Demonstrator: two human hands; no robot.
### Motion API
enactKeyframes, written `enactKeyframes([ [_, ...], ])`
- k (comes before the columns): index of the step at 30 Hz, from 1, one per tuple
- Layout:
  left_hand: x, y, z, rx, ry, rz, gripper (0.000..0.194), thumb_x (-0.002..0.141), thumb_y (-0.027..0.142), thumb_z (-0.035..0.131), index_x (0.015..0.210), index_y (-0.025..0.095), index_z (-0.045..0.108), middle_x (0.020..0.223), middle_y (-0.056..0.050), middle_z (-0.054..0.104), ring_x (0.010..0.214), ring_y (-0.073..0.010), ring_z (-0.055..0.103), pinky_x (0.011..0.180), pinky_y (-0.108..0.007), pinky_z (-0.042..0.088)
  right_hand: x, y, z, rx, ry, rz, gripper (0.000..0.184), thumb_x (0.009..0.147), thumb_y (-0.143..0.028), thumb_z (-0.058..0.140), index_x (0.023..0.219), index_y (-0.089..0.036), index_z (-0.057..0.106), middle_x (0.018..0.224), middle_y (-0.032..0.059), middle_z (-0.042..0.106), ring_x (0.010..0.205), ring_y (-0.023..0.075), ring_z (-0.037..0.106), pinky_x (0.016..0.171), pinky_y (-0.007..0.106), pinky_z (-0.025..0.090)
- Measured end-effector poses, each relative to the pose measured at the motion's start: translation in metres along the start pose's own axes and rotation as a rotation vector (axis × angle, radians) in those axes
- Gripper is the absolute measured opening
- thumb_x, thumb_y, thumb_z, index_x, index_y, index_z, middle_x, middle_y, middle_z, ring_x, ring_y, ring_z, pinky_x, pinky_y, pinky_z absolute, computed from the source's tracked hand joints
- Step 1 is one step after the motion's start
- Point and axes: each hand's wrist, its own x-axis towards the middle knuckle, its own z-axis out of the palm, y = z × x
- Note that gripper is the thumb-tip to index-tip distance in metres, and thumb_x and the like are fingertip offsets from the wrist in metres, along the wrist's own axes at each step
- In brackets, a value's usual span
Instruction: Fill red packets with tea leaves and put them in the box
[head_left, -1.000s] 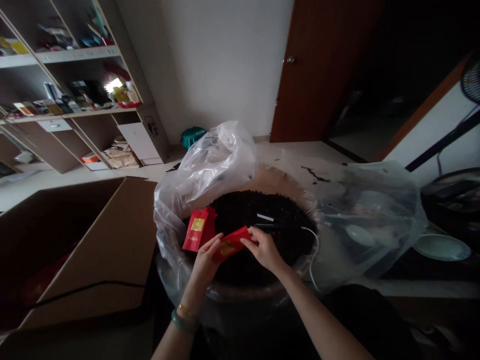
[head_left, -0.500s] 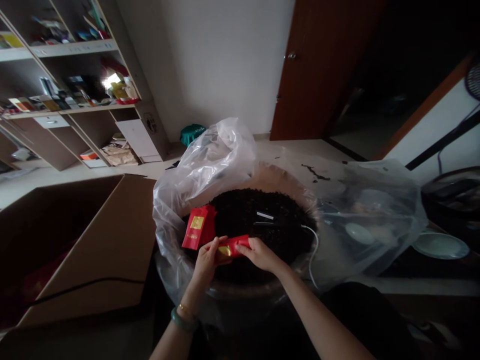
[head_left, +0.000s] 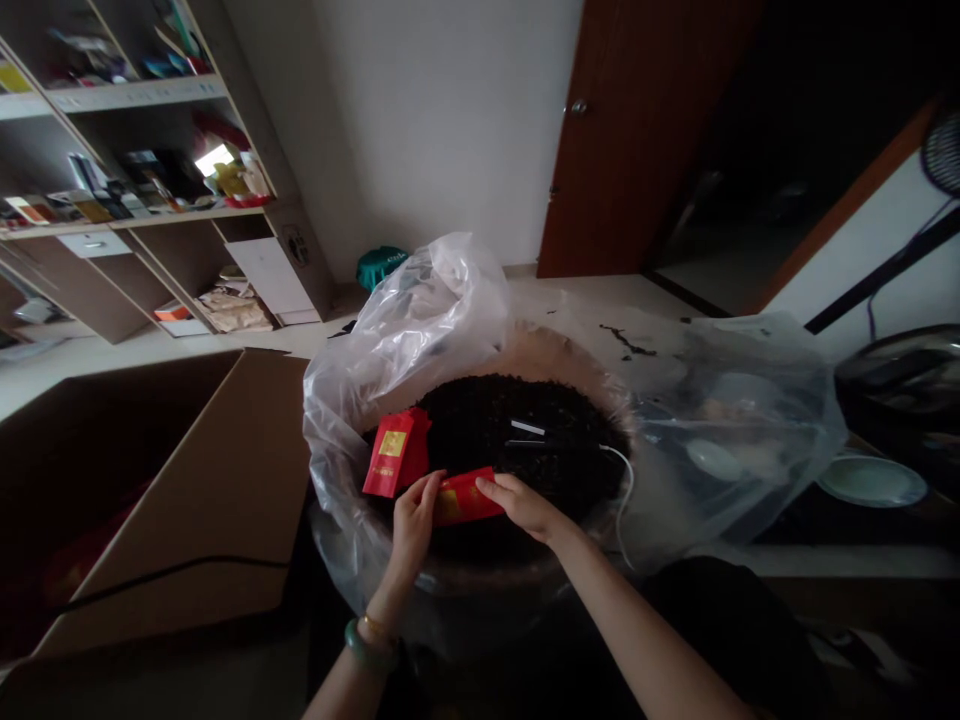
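Between my two hands is a red packet [head_left: 466,498] with a gold label, held sideways over dark loose material. My left hand [head_left: 414,520] pinches its left end, and my right hand [head_left: 525,505] grips its right end with the thumb on top. More red packets [head_left: 391,462] with a gold square lie to the left on the dark loose leaf-like material [head_left: 480,410]. That material fills a wide round container lined with a clear plastic bag [head_left: 337,430]. A dark device with a pale strip [head_left: 528,428] and a white cable [head_left: 628,490] rests on it.
An open cardboard box [head_left: 247,480] stands close on the left. Clear plastic [head_left: 780,400] spreads to the right, near a pale dish [head_left: 870,480]. Behind are a cluttered shelf unit [head_left: 142,95], a green bag [head_left: 381,266] and a brown door [head_left: 622,140].
The red packet between my hands has been turned and flattened, so more of its face shows. Both hands stay on its ends. The view has shifted slightly.
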Motion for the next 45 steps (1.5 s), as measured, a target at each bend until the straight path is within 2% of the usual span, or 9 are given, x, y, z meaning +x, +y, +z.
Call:
enactKeyframes([
  [3, -0.013, 0.001, 0.002, 0.365, 0.162, 0.384, 0.046, 0.079, 0.041, 0.061, 0.119, 0.019, 0.060, 0.119, -0.013, 0.064, 0.112, -0.0276, 0.056, 0.097, -0.044, 0.043, 0.000, -0.003, 0.000, -0.064, -0.036, -0.025, 0.065, 0.075, -0.070, 0.053, 0.103, -0.014, 0.069, 0.094, 0.0081, 0.072, 0.094, 0.0249, 0.065, 0.098, 0.045, 0.042],
  [7, -0.025, -0.001, 0.009, 0.780, -0.029, 0.662, 0.069, 0.068, 0.026, 0.072, 0.132, 0.020, 0.048, 0.135, -0.012, 0.053, 0.120, -0.0339, 0.047, 0.100, -0.052, 0.038, -0.002, -0.004, 0.005, -0.205, -0.098, -0.073, 0.063, 0.081, -0.069, 0.045, 0.107, -0.016, 0.067, 0.098, 0.0075, 0.071, 0.097, 0.0236, 0.063, 0.097, 0.043, 0.043],
  [12, -0.018, -0.011, 0.012, 0.880, -0.132, 0.655, 0.059, 0.069, 0.011, 0.064, 0.126, 0.020, 0.053, 0.121, -0.009, 0.063, 0.107, -0.0276, 0.056, 0.094, -0.044, 0.046, -0.001, 0.003, 0.011, -0.327, -0.122, -0.152, 0.060, 0.087, -0.066, 0.035, 0.096, -0.019, 0.070, 0.092, 0.0042, 0.071, 0.093, 0.0206, 0.063, 0.095, 0.038, 0.046],
  [18, -0.001, -0.011, 0.009, 0.772, -0.072, 0.599, 0.045, 0.070, 0.021, 0.069, 0.114, 0.022, 0.060, 0.107, -0.008, 0.067, 0.100, -0.0255, 0.059, 0.088, -0.039, 0.049, -0.001, -0.023, -0.002, -0.323, -0.152, -0.165, 0.073, 0.085, -0.073, 0.024, 0.091, -0.017, 0.070, 0.088, 0.0053, 0.072, 0.095, 0.0220, 0.063, 0.094, 0.039, 0.045],
  [24, 0.021, 0.002, 0.014, 0.631, 0.040, 0.503, 0.046, 0.064, 0.028, 0.077, 0.107, 0.020, 0.064, 0.092, -0.006, 0.066, 0.088, -0.0235, 0.059, 0.080, -0.035, 0.050, -0.017, -0.038, -0.051, -0.813, 0.197, -0.080, 0.031, 0.080, -0.040, 0.060, 0.102, -0.019, 0.068, 0.100, 0.0101, 0.069, 0.097, 0.0250, 0.064, 0.088, 0.039, 0.047],
  [28, 0.035, 0.008, 0.023, 0.548, 0.079, 0.463, 0.049, 0.061, 0.031, 0.079, 0.106, 0.019, 0.065, 0.088, -0.006, 0.065, 0.083, -0.0218, 0.058, 0.077, -0.035, 0.051, -0.016, -0.008, -0.047, -1.283, 0.277, 0.143, 0.078, 0.056, -0.018, 0.080, 0.130, -0.023, 0.054, 0.120, 0.0206, 0.057, 0.106, 0.0360, 0.057, 0.079, 0.044, 0.049],
  [32, 0.044, 0.005, 0.028, 0.491, 0.116, 0.473, 0.051, 0.060, 0.031, 0.080, 0.107, 0.019, 0.065, 0.089, -0.006, 0.063, 0.081, -0.0207, 0.058, 0.076, -0.034, 0.051, -0.002, 0.016, -0.026, -1.427, 0.329, 0.083, 0.100, 0.054, -0.010, 0.079, 0.142, -0.031, 0.037, 0.135, 0.0234, 0.043, 0.113, 0.0415, 0.049, 0.074, 0.046, 0.050],
  [39, 0.049, -0.004, 0.027, 0.444, 0.121, 0.501, 0.055, 0.059, 0.035, 0.080, 0.108, 0.017, 0.064, 0.089, -0.007, 0.062, 0.083, -0.0222, 0.058, 0.075, -0.035, 0.052, 0.034, 0.013, -0.041, -1.455, 0.308, -0.246, 0.065, 0.058, -0.002, 0.072, 0.116, -0.030, 0.062, 0.121, 0.0141, 0.053, 0.104, 0.0296, 0.053, 0.070, 0.035, 0.052],
  [45, 0.046, -0.005, 0.028, 0.445, 0.128, 0.526, 0.053, 0.059, 0.034, 0.080, 0.107, 0.019, 0.063, 0.091, -0.006, 0.062, 0.083, -0.0212, 0.057, 0.074, -0.035, 0.051, 0.043, -0.009, -0.046, -1.383, 0.212, -0.230, 0.029, 0.064, -0.002, 0.061, 0.086, -0.020, 0.070, 0.097, 0.0086, 0.063, 0.087, 0.0209, 0.061, 0.070, 0.028, 0.048],
])
